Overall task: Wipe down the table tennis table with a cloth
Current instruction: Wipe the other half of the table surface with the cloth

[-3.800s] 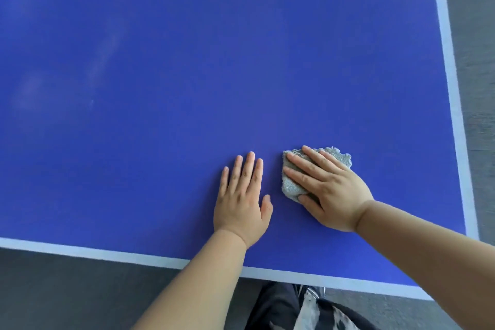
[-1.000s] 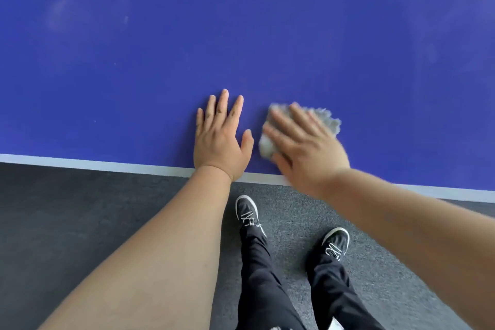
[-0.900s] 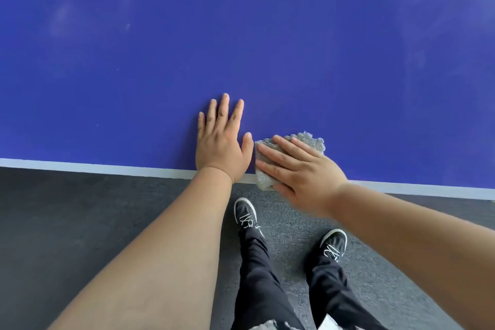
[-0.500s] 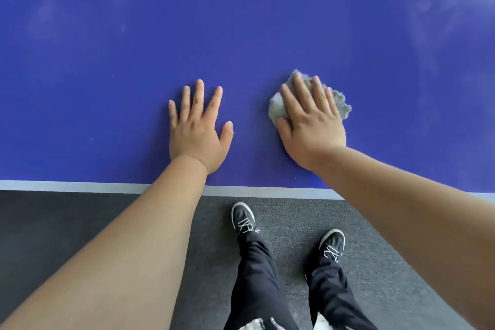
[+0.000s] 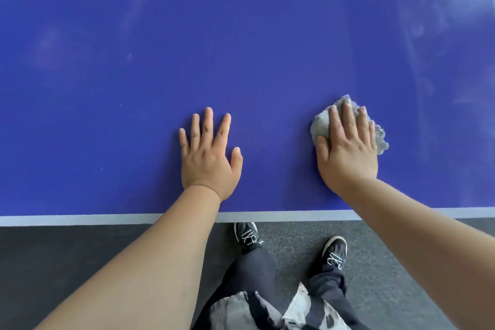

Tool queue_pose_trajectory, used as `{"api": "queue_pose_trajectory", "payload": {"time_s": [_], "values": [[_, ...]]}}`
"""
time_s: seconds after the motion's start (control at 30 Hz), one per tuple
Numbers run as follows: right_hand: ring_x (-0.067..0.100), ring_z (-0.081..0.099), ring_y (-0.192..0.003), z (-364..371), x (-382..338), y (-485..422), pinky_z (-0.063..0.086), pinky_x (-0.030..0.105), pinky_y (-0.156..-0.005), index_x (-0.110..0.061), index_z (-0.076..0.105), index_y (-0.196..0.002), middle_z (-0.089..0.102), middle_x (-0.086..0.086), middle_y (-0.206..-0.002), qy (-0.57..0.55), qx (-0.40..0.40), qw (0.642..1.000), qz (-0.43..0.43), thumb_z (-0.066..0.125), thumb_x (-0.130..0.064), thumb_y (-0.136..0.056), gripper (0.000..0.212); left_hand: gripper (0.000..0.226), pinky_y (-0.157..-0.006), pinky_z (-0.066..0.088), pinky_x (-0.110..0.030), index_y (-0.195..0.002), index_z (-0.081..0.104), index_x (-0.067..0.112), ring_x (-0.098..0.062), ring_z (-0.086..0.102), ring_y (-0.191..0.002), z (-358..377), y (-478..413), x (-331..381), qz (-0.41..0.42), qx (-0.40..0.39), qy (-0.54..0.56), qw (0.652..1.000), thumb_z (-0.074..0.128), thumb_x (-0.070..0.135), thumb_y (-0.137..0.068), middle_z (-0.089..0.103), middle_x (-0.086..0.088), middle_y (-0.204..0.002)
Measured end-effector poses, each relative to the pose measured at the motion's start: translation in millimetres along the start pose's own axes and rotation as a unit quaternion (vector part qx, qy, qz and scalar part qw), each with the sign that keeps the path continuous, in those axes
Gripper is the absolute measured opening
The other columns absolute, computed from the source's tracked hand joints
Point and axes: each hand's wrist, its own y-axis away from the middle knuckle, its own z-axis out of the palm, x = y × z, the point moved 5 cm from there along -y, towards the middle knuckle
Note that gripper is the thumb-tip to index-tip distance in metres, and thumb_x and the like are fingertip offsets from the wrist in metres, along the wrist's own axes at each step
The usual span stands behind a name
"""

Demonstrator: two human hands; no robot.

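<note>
Grey cloth (image 5: 322,122) lies under the right hand (image 5: 348,153), fingers straight, pressing it onto the blue table (image 5: 241,35); left hand (image 5: 209,158) rests flat, fingers spread.

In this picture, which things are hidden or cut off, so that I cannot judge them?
Head view: the right hand covers most of the cloth, so its full shape is hidden.
Head view: the frame edges cut off the table; its far end is out of sight.
Head view: pale streaks at upper right may be glare or smears; I cannot tell.
</note>
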Motion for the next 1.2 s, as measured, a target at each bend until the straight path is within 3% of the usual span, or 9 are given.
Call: {"api": "queue_pose_trajectory", "payload": {"time_s": [0.13,0.27,0.53,0.7,0.77,0.83,0.93,1.07,1.2], "values": [[0.031,0.013,-0.158,33.4,-79.6,88.4,0.015,0.05,-0.127,-0.027,0.035,-0.159,0.02,-0.002,-0.17,0.004,-0.015,0.969,-0.247,0.039,-0.044,-0.106,0.057,0.074,-0.127,0.007,-0.059,-0.165,0.016,0.031,-0.033,0.005,-0.159,-2.6,-0.4,0.6,0.001,-0.006,-0.001,1.0,0.029,0.053,-0.095,0.008,-0.006,-0.173],[0.026,0.019,-0.157,28.8,-58.5,75.9,0.023,0.048,-0.126,-0.027,0.036,-0.159,0.023,-0.003,-0.169,0.028,-0.04,0.939,-0.341,0.046,-0.047,-0.105,0.058,0.074,-0.127,0.007,-0.059,-0.165,0.016,0.031,-0.033,0.004,-0.159,-4.4,0.5,0.8,0.001,-0.012,0.004,1.0,0.028,0.053,-0.095,0.007,-0.005,-0.173],[0.034,0.002,-0.157,-2.5,14.7,-18.7,0.0,0.05,-0.128,-0.033,0.02,-0.161,0.007,-0.006,-0.172,0.007,0.01,0.997,0.077,0.03,-0.056,-0.096,0.07,0.074,-0.127,0.006,-0.059,-0.164,0.017,0.031,-0.033,0.005,-0.159,1.2,0.3,-1.5,0.001,-0.001,0.006,1.0,0.028,0.053,-0.095,0.007,-0.005,-0.173],[0.028,0.012,-0.158,31.7,-68.1,70.5,0.014,0.05,-0.128,-0.028,0.031,-0.161,0.016,-0.006,-0.171,0.034,-0.034,0.949,-0.311,0.044,-0.046,-0.102,0.063,0.074,-0.126,0.003,-0.06,-0.165,0.011,0.03,-0.034,0.001,-0.158,-2.9,1.7,-0.4,0.004,-0.035,-0.007,0.999,0.028,0.053,-0.098,0.003,-0.007,-0.173],[0.024,0.01,-0.159,30.7,-59.0,87.8,0.01,0.046,-0.129,-0.026,0.027,-0.162,0.013,-0.006,-0.172,0.034,-0.05,0.93,-0.363,0.043,-0.047,-0.104,0.064,0.073,-0.126,-0.002,-0.06,-0.165,0.007,0.029,-0.033,-0.005,-0.158,-4.2,2.6,-2.8,0.025,-0.059,-0.012,0.998,0.03,0.054,-0.1,-0.003,-0.007,-0.173],[0.025,0.011,-0.159,21.3,-35.7,66.5,0.013,0.048,-0.128,-0.027,0.024,-0.163,0.014,-0.006,-0.171,0.034,-0.039,0.945,-0.322,0.041,-0.049,-0.104,0.065,0.071,-0.126,-0.005,-0.058,-0.165,0.009,0.029,-0.03,-0.005,-0.159,-11.0,-3.2,-5.6,0.039,-0.071,0.0,0.997,0.031,0.053,-0.102,-0.002,-0.006,-0.174],[0.028,0.005,-0.159,-0.5,7.1,0.2,0.011,0.051,-0.127,-0.023,0.018,-0.164,0.011,-0.002,-0.172,-0.007,0.0,0.999,-0.053,0.036,-0.049,-0.102,0.07,0.069,-0.128,-0.006,-0.053,-0.165,0.008,0.03,-0.026,-0.005,-0.159,-23.0,-29.6,-0.4,0.028,-0.049,0.016,0.998,0.028,0.052,-0.103,-0.001,-0.003,-0.174],[0.027,-0.008,-0.158,-8.7,16.7,-69.1,-0.002,0.045,-0.128,-0.02,0.003,-0.164,-0.003,0.001,-0.173,-0.063,0.014,0.975,0.211,0.022,-0.051,-0.097,0.077,0.065,-0.128,-0.005,-0.051,-0.165,0.01,0.03,-0.024,-0.007,-0.16,-26.9,-87.6,26.6,0.017,-0.032,0.052,0.998,0.028,0.05,-0.106,-0.002,0.0,-0.174],[0.031,0.007,-0.158,-1.3,-34.8,-71.1,0.006,0.047,-0.128,-0.03,0.021,-0.161,0.009,-0.003,-0.172,-0.009,0.01,0.999,-0.05,0.037,-0.048,-0.099,0.067,0.064,-0.127,-0.005,-0.056,-0.165,0.01,0.031,-0.025,-0.008,-0.159,-21.7,-140.9,43.5,-0.009,-0.035,0.059,0.998,0.026,0.049,-0.106,-0.003,0.002,-0.174]]}}
